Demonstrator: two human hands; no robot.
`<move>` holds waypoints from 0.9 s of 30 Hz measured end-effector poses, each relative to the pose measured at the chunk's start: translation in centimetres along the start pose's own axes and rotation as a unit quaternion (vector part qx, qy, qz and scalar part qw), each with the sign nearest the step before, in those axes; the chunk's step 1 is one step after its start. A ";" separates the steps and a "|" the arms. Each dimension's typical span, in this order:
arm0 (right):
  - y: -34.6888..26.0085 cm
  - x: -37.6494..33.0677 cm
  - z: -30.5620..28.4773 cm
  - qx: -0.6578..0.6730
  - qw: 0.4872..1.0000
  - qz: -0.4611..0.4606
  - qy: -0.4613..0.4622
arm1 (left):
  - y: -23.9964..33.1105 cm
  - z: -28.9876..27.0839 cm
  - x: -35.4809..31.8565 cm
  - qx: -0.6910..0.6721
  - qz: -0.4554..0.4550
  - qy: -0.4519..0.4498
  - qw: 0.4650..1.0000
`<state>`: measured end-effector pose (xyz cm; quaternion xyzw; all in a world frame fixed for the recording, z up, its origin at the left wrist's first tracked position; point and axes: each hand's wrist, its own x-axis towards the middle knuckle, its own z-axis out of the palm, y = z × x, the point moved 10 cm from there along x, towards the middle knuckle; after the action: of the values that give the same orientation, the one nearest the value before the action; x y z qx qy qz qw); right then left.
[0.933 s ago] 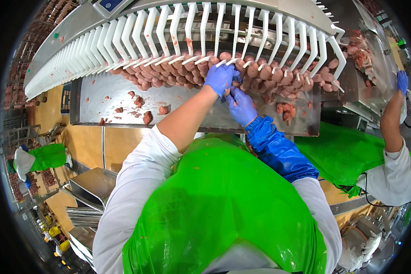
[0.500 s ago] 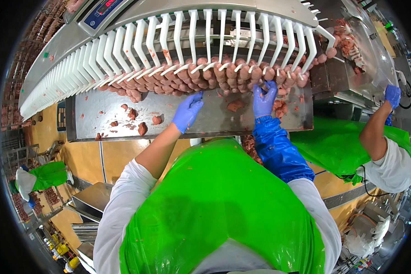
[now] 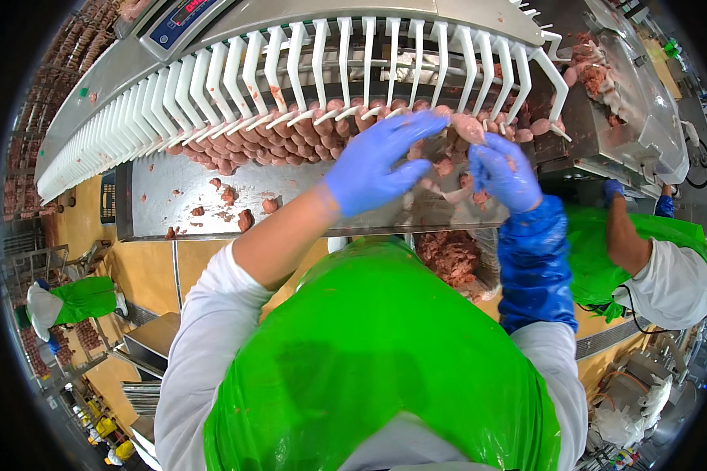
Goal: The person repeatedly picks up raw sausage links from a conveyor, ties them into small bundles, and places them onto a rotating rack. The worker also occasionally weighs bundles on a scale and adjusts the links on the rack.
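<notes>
Nearest: green apron, blue sleeve guard on right forearm.

Left hand: blue glove, fingers spread & flat, reaching up toward the sausage row hanging off the white hooks; fingertips at or v. near the links, contact not certain. Nothing pinched.

Right hand: blue glove, fingers curled round a pale sausage link at the row's right end; grip looks loose, can't tell how firm.

Below hands: steel tray w/ meat scraps; tub of ground meat just under its front edge.

Risks, judged only:
- Loose curl on a slick link → slips, drops to tray or tub.
- Pulling one link → casing tears, or neighbours dragged off hooks.
- Glove fingers close to hook tips → snag, torn glove.
- Flat left hand brushing row → links knocked sideways, bunching.

Further right: co-worker's arm, green apron too, at the machine's right end; elbows well apart now, could crowd if either shifts. Far left, another person in green on floor below.
</notes>
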<state>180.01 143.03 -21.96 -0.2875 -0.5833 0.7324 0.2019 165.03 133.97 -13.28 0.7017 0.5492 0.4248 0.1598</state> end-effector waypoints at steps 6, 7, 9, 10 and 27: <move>-9.0 -3.7 0.4 -0.256 0.955 -0.148 -0.003 | -0.4 8.0 0.9 -0.276 -0.132 -0.273 0.912; -9.2 -3.9 0.5 -0.322 0.928 -0.188 0.003 | -0.7 9.3 -1.1 -0.386 -0.178 -0.320 0.847; -7.8 -3.7 2.2 -0.538 0.813 -0.221 -0.020 | -1.5 9.4 -3.5 -0.518 -0.256 -0.282 0.766; -4.3 -3.2 1.7 -0.546 0.810 -0.215 -0.002 | -1.7 9.6 -4.6 -0.579 -0.293 -0.261 0.715; 27.3 -1.3 -23.2 -0.505 0.811 0.275 0.108 | -9.1 1.3 -13.4 -0.622 -0.271 0.041 0.734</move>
<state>197.31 152.84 -51.80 -0.5746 -0.7420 0.3242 -0.1193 159.78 125.28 -25.96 0.2495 0.3357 0.6384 0.6461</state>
